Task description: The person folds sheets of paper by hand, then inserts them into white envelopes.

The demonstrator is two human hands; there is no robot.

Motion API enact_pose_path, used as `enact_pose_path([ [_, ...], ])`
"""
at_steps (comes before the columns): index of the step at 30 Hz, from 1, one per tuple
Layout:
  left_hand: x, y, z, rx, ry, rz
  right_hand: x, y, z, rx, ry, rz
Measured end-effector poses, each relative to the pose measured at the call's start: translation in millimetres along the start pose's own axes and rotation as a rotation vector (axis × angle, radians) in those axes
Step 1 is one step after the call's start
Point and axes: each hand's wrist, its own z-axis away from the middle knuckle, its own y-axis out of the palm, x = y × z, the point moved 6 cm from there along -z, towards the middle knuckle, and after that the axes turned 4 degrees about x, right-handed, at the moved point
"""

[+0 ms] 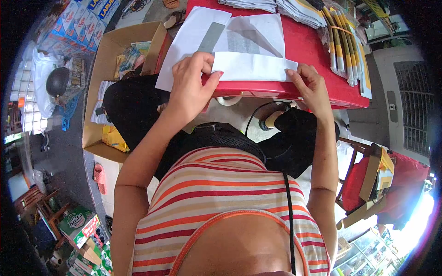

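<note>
A white sheet of paper [253, 66] lies folded at the near edge of a red table [308, 46]. My left hand [191, 85] pinches its left end, thumb under and fingers on top. My right hand [311, 85] presses the fold's right end with its fingertips. Under and behind the folded strip lie more white sheets [202, 32] with grey printed patches, spread over the table's left part and hanging past its left edge.
Stacks of folded paper [299, 9] and a bundle of yellow-striped packets [343, 39] sit at the table's far right. An open cardboard box [108, 60] with goods stands on the floor to the left. A chair with red cloth [368, 179] is at right.
</note>
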Motion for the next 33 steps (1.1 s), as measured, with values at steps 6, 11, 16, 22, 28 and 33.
enact_pose_path([
  [6,-60,15,8,-0.090,0.293,-0.364,14,1,-7,0.003,-0.064,0.067],
  [11,-81,68,16,0.187,0.296,-0.309,10,5,-13,0.040,-0.053,0.026],
  [16,-71,83,21,0.223,0.207,-0.330,12,9,-14,0.008,-0.013,0.040],
  [22,-67,83,20,0.196,0.147,-0.368,6,11,-15,-0.049,0.021,-0.044],
  [28,-67,82,20,0.197,0.079,-0.423,10,10,-18,-0.051,0.019,-0.019],
  [33,-65,87,21,0.205,0.056,-0.473,8,10,-20,-0.053,-0.026,0.011],
])
